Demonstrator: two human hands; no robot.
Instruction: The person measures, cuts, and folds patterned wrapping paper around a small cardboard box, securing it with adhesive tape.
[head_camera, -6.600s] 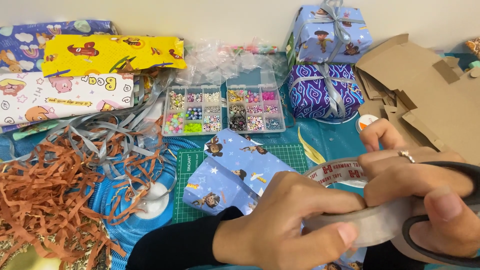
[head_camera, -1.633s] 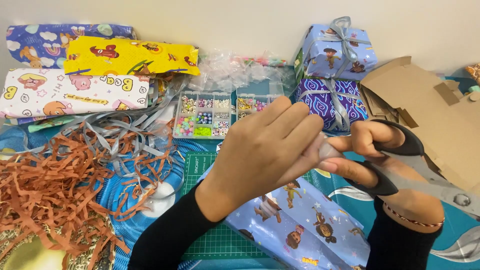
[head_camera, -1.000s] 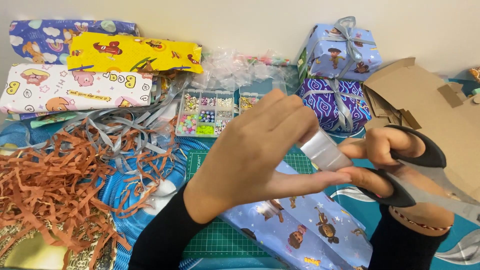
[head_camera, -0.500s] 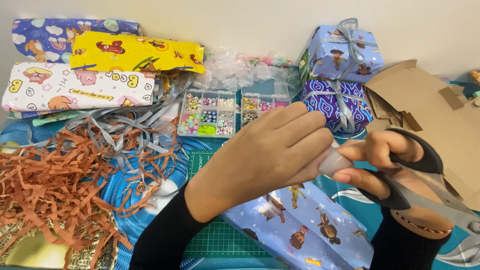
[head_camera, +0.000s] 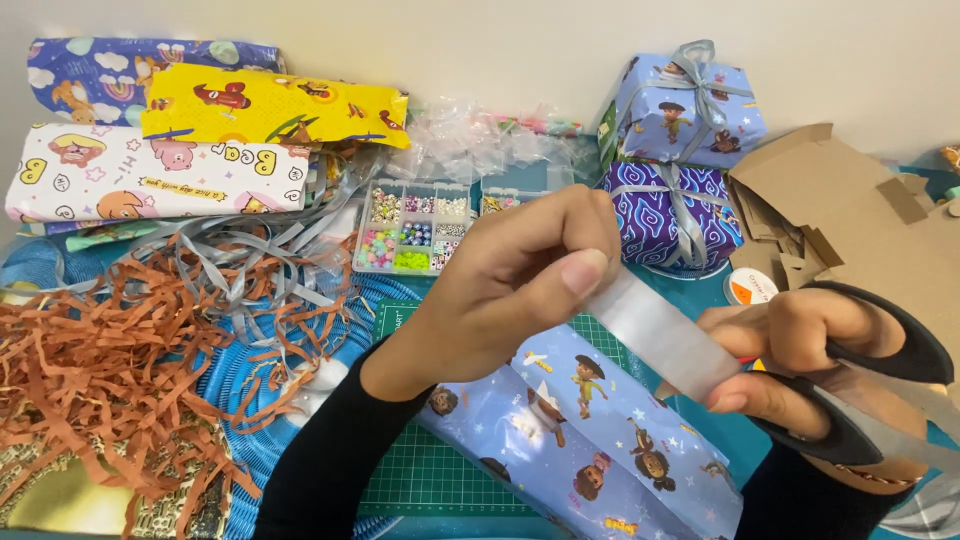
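Bench (head_camera: 800, 470) first: teal cloth, crowded w/ craft stuff. Biggest heap is the orange paper shred (head_camera: 95, 370) on the left, grey ribbon strips (head_camera: 245, 270) tangled over it. Behind that, three folded sheets of gift wrap (head_camera: 150, 180) stacked by the wall. Far right, flattened brown cardboard (head_camera: 860, 220). Two wrapped gift boxes (head_camera: 680, 160) sit stacked at the back, tied w/ grey ribbon, and a clear bead organiser (head_camera: 415, 230) sits mid-bench.

Down centre: a box in blue cartoon wrap (head_camera: 600, 450), lying tilted on the green cutting mat (head_camera: 440, 470), right under both hands.

Now the hands. Left hand (head_camera: 500, 290) is up over the box, thumb and fingers pinched shut on one end of a clear tape strip (head_camera: 670, 340). Right hand (head_camera: 790, 350) has the other end pressed under its fingertips, and its fingers are through the black scissors (head_camera: 880, 390) too – so closed, gripping scissors plus tape end. Blades run off to the right; can't tell if they're open.

What's changed: half a sec ago the two hands were nearly touching, tape barely showing. Now they've pulled apart and the strip is stretched taut and slanted btwn them, a good length exposed. My read – the piece is drawn out, hanging in the air just above the wrapped box, not stuck down anywhere yet.
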